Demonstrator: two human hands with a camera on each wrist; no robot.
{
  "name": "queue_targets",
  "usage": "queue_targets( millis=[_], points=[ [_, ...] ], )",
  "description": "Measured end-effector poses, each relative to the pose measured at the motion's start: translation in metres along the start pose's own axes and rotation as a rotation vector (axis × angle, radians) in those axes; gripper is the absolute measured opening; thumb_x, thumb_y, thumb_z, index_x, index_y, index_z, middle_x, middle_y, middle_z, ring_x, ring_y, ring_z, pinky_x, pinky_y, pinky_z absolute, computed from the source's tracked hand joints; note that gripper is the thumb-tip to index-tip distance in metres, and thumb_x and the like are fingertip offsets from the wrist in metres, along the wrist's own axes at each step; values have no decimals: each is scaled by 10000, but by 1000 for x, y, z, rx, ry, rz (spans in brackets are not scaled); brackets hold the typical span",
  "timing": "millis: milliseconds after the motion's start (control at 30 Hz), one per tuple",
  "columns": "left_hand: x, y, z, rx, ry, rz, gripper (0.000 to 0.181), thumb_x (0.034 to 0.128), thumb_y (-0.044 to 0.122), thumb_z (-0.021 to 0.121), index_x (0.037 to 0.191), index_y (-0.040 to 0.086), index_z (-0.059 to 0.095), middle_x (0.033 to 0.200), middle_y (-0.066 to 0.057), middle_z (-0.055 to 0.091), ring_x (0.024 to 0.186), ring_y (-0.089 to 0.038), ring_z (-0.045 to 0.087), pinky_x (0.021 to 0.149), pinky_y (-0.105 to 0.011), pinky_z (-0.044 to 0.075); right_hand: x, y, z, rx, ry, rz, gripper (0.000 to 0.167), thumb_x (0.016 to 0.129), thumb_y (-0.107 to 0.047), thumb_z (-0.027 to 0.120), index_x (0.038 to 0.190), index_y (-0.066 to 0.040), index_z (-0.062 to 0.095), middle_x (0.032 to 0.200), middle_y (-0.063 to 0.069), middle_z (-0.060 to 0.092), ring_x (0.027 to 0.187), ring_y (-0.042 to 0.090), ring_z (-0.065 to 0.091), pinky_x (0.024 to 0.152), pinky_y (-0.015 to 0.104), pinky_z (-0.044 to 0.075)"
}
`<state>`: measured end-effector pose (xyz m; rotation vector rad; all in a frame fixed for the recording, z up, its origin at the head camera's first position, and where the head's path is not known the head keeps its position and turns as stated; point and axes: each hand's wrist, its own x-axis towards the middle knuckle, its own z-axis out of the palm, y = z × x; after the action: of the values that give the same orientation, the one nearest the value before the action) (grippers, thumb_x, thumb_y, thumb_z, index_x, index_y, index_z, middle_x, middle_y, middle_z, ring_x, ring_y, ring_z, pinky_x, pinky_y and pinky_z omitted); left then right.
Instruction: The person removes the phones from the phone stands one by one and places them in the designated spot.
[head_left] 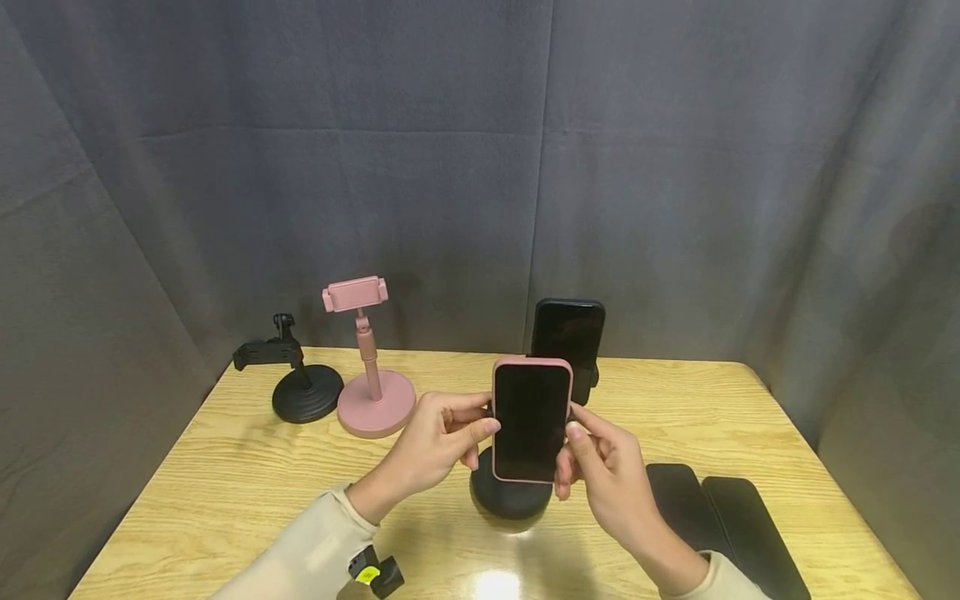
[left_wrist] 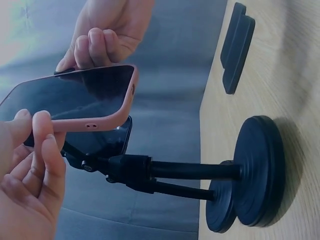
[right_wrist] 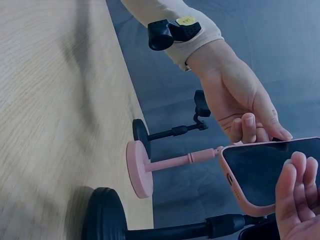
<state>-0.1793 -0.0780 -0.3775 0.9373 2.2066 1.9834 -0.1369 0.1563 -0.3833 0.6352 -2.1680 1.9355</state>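
Observation:
A phone in a pink case (head_left: 532, 421) stands upright, its dark screen facing me, above the round base of a black phone stand (head_left: 510, 493). My left hand (head_left: 448, 433) pinches at the phone's left edge, thumb in front. On the opposite edge, my right hand (head_left: 603, 467) pinches in the same way. Small black clamp ends show by the fingertips on both sides. The left wrist view shows the stand's black pole (left_wrist: 195, 170) running up behind the phone. Most of the clamp is hidden behind the phone.
Another black stand holds a dark phone (head_left: 568, 337) just behind. A pink phone stand (head_left: 371, 367) and a black phone stand (head_left: 303, 387) with bare holders are at the back left. Two flat black phone-like slabs (head_left: 742, 525) lie at the right.

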Motion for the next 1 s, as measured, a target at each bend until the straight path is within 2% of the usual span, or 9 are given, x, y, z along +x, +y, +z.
queue_targets(
  millis=[233,400,600,733,833,1000],
  points=[
    [0,0,0,-33,-6,12,418,955,34,674,1327,-131,582,938,-322,719,498,-31,580,506,-176,511,0,-3,1,-4,20,3,428,1082,-75,443,1411,198,422,591,-12,579,469,117,589,505,306,588],
    [-1,-4,1,-41,-13,10,434,966,53,663,1335,-151,560,945,-345,713,505,-27,587,491,-169,483,0,1,2,0,22,-3,417,1078,-55,442,1404,205,427,584,27,579,479,102,594,502,304,587],
    [-1,-8,1,-24,-11,40,439,975,66,655,1341,-153,552,961,-332,722,504,-67,595,443,-178,421,0,6,2,-8,21,-46,402,1076,-39,438,1398,201,438,574,138,560,476,111,589,487,303,578],
    [-2,-9,2,-21,-17,64,424,972,58,653,1342,-130,567,1036,-312,728,491,-130,598,417,-180,394,-1,9,2,-27,28,-58,398,1073,-27,438,1397,205,437,570,115,565,473,113,588,489,296,578],
    [-2,-10,3,-17,-18,77,420,976,67,648,1348,-115,573,1085,-302,724,494,-108,593,423,-183,412,-2,12,2,-38,33,-76,397,1069,-15,439,1397,208,434,574,92,572,481,107,593,492,291,579],
    [-2,-11,3,-1,-14,83,410,980,64,642,1349,-104,579,1064,-290,731,502,-106,592,437,-194,439,0,18,1,-26,16,-135,386,1063,17,426,1398,210,431,594,97,575,501,102,595,490,286,576]
  ],
)
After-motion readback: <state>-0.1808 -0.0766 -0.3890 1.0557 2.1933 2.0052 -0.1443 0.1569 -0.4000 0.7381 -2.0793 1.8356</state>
